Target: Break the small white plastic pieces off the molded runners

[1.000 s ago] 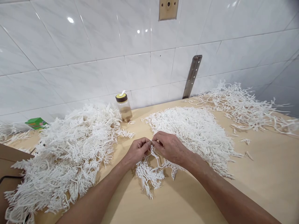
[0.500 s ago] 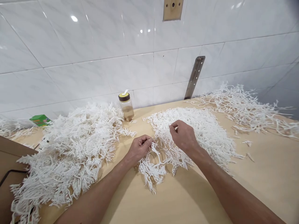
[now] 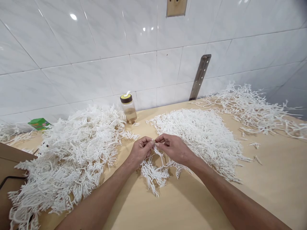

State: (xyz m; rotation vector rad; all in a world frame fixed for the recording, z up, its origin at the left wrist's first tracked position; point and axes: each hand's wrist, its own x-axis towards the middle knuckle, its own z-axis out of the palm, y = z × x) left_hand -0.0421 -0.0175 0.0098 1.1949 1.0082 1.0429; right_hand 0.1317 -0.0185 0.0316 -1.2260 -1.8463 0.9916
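Note:
Between thumb and fingers, my left hand (image 3: 143,149) pinches the top of a white branched plastic strand (image 3: 155,175), whose frayed tips hang down to the table. My right hand (image 3: 171,147) meets it there, its thumb and forefinger pinched at the same end of the strand; the exact bit between its fingertips is too small to make out. Just behind my right hand lies a wide heap of small white pieces (image 3: 199,127). To the left spreads a taller pile of white branched strands (image 3: 79,153).
A clear bottle (image 3: 130,110) with a dark and yellow lid stands by the tiled wall. More white strands (image 3: 254,108) lie at the back right. A green packet (image 3: 39,123) and a brown cardboard box (image 3: 14,179) are at the left. A metal bracket (image 3: 200,77) leans against the wall.
My right hand has come left and down from above the heap of small pieces to meet my left hand at the strand. My left hand keeps its pinch.

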